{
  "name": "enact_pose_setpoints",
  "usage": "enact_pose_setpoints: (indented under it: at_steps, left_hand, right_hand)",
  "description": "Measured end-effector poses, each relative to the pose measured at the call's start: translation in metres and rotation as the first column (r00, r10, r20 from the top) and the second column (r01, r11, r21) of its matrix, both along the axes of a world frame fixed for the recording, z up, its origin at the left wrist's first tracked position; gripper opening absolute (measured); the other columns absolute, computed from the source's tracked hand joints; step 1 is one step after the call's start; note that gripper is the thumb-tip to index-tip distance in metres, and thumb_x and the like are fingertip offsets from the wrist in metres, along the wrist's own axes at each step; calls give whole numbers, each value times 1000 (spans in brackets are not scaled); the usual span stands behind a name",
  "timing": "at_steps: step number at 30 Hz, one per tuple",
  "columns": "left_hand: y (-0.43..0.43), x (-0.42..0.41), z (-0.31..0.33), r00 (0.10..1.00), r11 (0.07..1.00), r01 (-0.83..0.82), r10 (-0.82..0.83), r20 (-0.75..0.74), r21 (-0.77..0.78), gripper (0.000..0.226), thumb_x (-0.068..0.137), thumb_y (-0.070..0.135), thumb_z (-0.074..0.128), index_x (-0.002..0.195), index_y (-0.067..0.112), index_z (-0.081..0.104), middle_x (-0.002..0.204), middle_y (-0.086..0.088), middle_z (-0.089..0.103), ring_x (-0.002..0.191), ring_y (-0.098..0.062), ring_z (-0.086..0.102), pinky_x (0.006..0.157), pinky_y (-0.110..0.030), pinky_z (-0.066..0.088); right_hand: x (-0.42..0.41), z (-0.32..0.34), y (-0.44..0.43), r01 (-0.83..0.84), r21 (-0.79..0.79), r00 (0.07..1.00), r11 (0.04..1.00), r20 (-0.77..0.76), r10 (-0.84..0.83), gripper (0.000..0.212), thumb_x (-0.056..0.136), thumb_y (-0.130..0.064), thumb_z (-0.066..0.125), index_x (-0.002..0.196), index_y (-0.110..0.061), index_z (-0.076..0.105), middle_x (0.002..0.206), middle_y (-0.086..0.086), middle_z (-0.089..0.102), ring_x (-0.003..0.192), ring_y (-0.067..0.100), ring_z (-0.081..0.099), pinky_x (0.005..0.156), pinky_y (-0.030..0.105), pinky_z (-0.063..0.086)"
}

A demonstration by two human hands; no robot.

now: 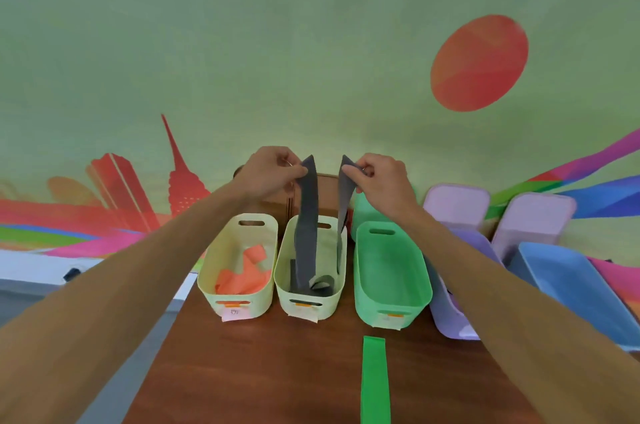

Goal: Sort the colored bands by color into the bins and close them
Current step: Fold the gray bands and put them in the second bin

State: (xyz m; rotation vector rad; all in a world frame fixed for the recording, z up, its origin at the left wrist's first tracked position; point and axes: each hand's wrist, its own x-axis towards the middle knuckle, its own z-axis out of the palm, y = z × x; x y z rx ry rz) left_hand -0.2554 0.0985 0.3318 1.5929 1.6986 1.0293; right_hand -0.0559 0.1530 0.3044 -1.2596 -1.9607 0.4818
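Note:
My left hand (268,170) and my right hand (379,176) each pinch one upper end of a grey band (306,236). The band hangs down between them into the middle pale yellow bin (286,288), where more grey bands lie coiled. The left pale yellow bin (207,281) holds orange bands (242,276). To the right stands a green bin (427,288) with nothing visible inside. A green band (374,382) lies flat on the wooden table (259,371) in front of the green bin.
A purple bin (446,309) sits under my right forearm, and a blue bin (585,299) stands further right. Two lilac lids (457,205) lean against the painted wall behind them. A brown box (329,188) is behind the bins. The table edge runs along the left.

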Motion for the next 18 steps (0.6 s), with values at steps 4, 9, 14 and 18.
enact_pose_setpoints:
  at_steps: [4, 9, 14, 18]
  left_hand:
    - [17, -5, -10, 998, 999, -17, 15, -59, -37, 12, 86, 19, 62, 86, 7, 64, 76, -8, 70, 60, -16, 61, 59, -25, 46]
    - [31, -3, -60, 998, 984, -17, 6, -61, -176, 10, 87, 18, 61, 78, 13, 61, 76, -4, 72, 61, -18, 66, 50, -17, 44]
    - [32, 6, -123, 989, 924, -79, 120, 87, -374, 19, 90, 16, 56, 107, 12, 63, 97, -7, 71, 75, -17, 68, 62, -23, 49]
    - [19, 9, -156, 977, 873, -71, 159, 143, -482, 28, 91, 14, 55, 118, 10, 60, 99, -7, 69, 71, -9, 67, 56, -16, 49]
  right_hand:
    - [-8, -16, 19, -8, -71, 1000, 997, 24, 10, 23, 91, -34, 61, 87, -13, 68, 69, 1, 66, 68, 14, 62, 65, 26, 47]
    - [-10, -59, 35, -37, -192, 992, 981, 113, 60, 17, 93, -26, 55, 82, -17, 65, 67, 0, 67, 63, 11, 59, 74, 32, 51]
    - [-1, -118, 31, -82, -383, 958, 920, 224, 178, 25, 92, -17, 51, 112, -10, 66, 97, 8, 70, 88, 22, 64, 82, 32, 50]
    - [15, -153, 19, -78, -473, 935, 878, 270, 229, 28, 93, -15, 49, 119, -12, 61, 114, 6, 65, 71, 12, 54, 73, 24, 41]
